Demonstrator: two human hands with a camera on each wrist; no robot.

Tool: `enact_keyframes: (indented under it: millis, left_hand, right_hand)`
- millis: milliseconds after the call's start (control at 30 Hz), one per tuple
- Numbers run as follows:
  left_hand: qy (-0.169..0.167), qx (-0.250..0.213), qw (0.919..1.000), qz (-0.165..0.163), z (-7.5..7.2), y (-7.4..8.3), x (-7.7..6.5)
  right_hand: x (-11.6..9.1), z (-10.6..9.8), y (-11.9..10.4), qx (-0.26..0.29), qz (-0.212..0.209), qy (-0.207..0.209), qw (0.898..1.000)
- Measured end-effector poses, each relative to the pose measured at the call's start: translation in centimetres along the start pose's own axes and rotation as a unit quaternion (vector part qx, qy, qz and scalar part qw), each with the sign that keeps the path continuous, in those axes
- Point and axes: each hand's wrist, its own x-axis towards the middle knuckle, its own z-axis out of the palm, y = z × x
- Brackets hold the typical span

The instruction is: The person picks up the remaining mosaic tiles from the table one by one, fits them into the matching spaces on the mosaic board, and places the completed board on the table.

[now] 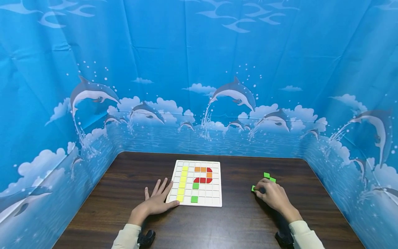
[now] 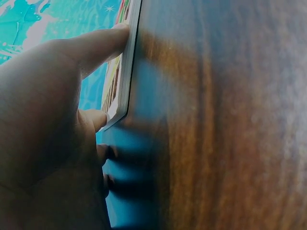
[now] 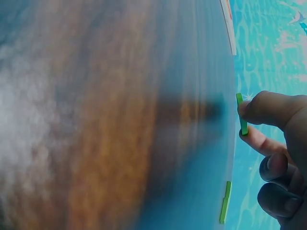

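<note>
A white gridded board lies on the table. My left hand rests at its lower left corner with fingers spread, the thumb on the near edge. On the board, a column of yellow tiles runs down the left side. Orange tiles and rounded red tiles form a hooked shape, and two green tiles sit below it. Off to the right, my right hand pinches a green square tile between thumb and index finger. In the right wrist view, this tile stands on edge above the tabletop.
Just beyond my right hand lie loose green tiles on the dark wooden table. A blue curtain printed with dolphins encloses the table's back and sides.
</note>
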Motion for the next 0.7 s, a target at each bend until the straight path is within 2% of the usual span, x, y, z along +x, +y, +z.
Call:
enact_keyframes:
  millis: [133,300,367,567,700]
  left_hand:
    - [0.013,-0.013,0.9997,0.014,0.7,-0.8,0.4]
    - [0.021,-0.004,0.9997,0.016,1.6,-2.0,1.2]
    - [0.021,-0.006,0.9996,0.015,1.5,-2.0,1.2]
    - [0.014,-0.022,0.9996,0.011,0.5,-0.5,0.2]
    - [0.014,-0.019,0.9997,0.007,0.5,-0.4,0.1]
  right_hand:
    - [0.0,0.1,-0.3,-0.001,-0.008,0.014,1.0]
    - [0.2,0.1,-0.9,0.001,-0.011,0.021,1.0]
    - [0.3,0.0,-1.2,0.003,-0.014,0.021,1.0]
    - [0.7,0.0,-2.3,0.012,-0.028,0.025,0.999]
    - [1.1,0.2,-3.1,0.024,-0.036,0.026,0.999]
